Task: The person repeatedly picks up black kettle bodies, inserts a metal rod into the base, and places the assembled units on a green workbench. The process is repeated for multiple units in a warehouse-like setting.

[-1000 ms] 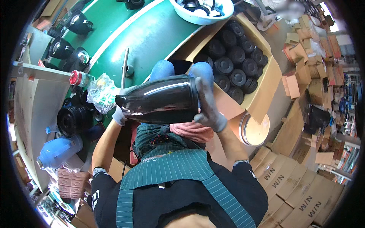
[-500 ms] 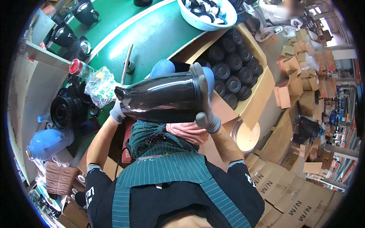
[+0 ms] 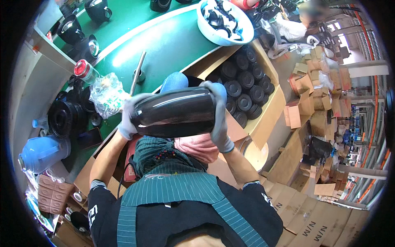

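Observation:
A glossy black jug (image 3: 175,113) lies sideways across my lap, held between both hands. My gloved left hand (image 3: 131,117) is closed round its left end and covers that end. On the right end, my gloved right hand (image 3: 221,119) grips the base, fingers over the far edge and palm against the side. Just beyond the left hand are a crumpled clear plastic bag (image 3: 108,96) and a metal rod (image 3: 138,74) standing in a small dark cup on the green bench (image 3: 164,45).
An open carton (image 3: 269,103) of round black parts stands to the right. A light blue basin (image 3: 228,40) of small parts sits at the bench edge. Black jugs (image 3: 98,10) stand at the far left, near a red-lidded jar (image 3: 84,70). Taped cartons (image 3: 304,212) are stacked at lower right.
The jug's spout, visible before at the left end, is now hidden as my left hand has come round it. My right hand has shifted its hold on the base.

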### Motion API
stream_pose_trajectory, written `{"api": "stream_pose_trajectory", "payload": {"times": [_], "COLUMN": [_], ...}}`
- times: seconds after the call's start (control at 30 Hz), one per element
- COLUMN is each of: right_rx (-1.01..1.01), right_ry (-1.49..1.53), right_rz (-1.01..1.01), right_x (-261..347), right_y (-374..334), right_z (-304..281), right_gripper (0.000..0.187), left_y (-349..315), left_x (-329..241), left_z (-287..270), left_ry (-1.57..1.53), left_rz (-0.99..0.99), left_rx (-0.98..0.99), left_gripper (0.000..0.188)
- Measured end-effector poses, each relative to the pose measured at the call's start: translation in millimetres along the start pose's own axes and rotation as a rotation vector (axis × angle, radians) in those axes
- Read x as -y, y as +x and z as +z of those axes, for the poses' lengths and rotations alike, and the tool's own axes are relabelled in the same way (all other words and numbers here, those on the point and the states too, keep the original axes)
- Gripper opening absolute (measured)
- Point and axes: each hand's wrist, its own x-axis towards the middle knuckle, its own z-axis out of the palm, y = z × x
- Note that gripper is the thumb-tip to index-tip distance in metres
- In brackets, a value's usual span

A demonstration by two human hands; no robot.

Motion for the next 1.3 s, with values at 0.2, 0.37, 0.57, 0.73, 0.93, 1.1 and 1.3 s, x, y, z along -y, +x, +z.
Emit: {"api": "stream_pose_trajectory", "payload": {"times": [0.2, 0.37, 0.57, 0.73, 0.93, 1.1, 1.3], "right_rx": [-0.003, 0.173, 0.027, 0.002, 0.350, 0.138, -0.263], "right_ry": [-0.090, -0.461, 0.054, -0.027, -0.769, -0.190, 0.315], "right_rz": [0.249, -0.309, 0.278, 0.324, -0.193, 0.043, 0.123], "right_x": [4, 21, -22, -38, -55, -90, -104], "right_y": [-5, 0, -7, 12, 8, 4, 6], "right_z": [-16, -20, -65, -118, -51, -48, -34], "right_gripper": [0.061, 0.068, 0.060, 0.050, 0.082, 0.082, 0.096], "left_y": [19, -4, 12, 2, 63, 76, 120], "left_x": [-27, 18, -30, -18, 47, 141, 29], "left_z": [-2, 33, 52, 85, 16, 7, 18], "left_ry": [0.103, -0.545, 0.252, 0.354, 0.556, 0.884, 0.029], "left_rz": [0.017, -0.394, 0.046, 0.131, -0.202, -0.744, -0.394], "left_rx": [-0.105, -0.131, -0.136, 0.248, -0.193, -0.085, 0.089], "left_gripper": [0.051, 0.054, 0.054, 0.076, 0.050, 0.059, 0.054]}}
